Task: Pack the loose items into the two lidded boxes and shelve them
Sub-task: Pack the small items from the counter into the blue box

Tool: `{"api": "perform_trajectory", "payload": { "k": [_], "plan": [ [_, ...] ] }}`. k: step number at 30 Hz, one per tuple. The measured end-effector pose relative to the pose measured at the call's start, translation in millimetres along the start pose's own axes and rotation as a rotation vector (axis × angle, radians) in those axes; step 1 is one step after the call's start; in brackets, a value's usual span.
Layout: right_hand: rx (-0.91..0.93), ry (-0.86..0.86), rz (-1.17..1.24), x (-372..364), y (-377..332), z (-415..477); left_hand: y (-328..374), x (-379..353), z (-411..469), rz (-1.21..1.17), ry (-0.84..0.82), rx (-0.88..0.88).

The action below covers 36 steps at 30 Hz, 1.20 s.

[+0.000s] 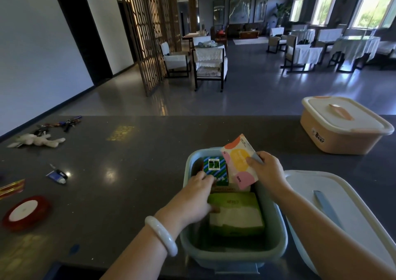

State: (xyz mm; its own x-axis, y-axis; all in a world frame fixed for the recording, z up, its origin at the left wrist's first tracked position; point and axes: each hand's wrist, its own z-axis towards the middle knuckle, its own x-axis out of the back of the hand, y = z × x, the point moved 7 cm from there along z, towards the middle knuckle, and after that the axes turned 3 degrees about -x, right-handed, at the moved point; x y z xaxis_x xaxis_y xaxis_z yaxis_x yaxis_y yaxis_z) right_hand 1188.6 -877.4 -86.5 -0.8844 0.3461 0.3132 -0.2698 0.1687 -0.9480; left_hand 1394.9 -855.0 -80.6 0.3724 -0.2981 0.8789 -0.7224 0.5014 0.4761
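Box (233,258): left hand (198,192) inside, right hand (267,170) pinching packet (239,164).

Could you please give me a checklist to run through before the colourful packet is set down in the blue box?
1. Grip: the right hand pinches the colourful packet above the blue box: ok.
2. Box open: its lid lies on the counter to the right: ok.
3. Landing spot free: the left hand is inside the box, touching the green-striped pack: not ok.
4. Room beside that pack: the hands hide it: cannot tell.
5. Everything packed: keys, plush toy, tube and ribbon spool lie loose on the counter: not ok.
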Motion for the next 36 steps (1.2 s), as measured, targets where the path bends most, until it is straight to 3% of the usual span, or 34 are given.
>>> {"api": "perform_trajectory", "payload": {
  "k": [5, 10, 14, 18, 24, 26, 29, 32, 36],
  "plan": [
    [-0.04, -0.367, -0.13, -20, -4, -12, -9, 27, -9, 0.003, 0.214, -0.049],
    [-0.1, -0.761, -0.235, -35, -5, -35, 8, 16, -9, 0.159, 0.118, -0.258],
    [-0.148, -0.795, -0.179, -37, -3, -37, 5, 2, -8, 0.15, -0.008, -0.221],
    [-0.151, -0.805, -0.173, -37, 1, -35, 5, -2, -7, 0.206, 0.022, -0.26],
    [-0.065, -0.712, -0.268, -34, 3, -24, -3, -8, -3, 0.124, 0.039, -0.213],
    [0.039, -0.577, -0.343, -30, -1, -14, -6, -11, -2, 0.08, 0.032, -0.172],
    [0.092, -0.341, -0.2, -20, -9, -4, -6, -16, -2, 0.069, 0.014, -0.135],
    [0.195, -0.04, -0.264, 0, -13, 0, -4, -22, 0, 0.126, 0.021, -0.142],
    [0.291, 0.005, -0.368, -5, -6, -2, 0, -32, 5, 0.163, 0.04, -0.192]
  ]
}}
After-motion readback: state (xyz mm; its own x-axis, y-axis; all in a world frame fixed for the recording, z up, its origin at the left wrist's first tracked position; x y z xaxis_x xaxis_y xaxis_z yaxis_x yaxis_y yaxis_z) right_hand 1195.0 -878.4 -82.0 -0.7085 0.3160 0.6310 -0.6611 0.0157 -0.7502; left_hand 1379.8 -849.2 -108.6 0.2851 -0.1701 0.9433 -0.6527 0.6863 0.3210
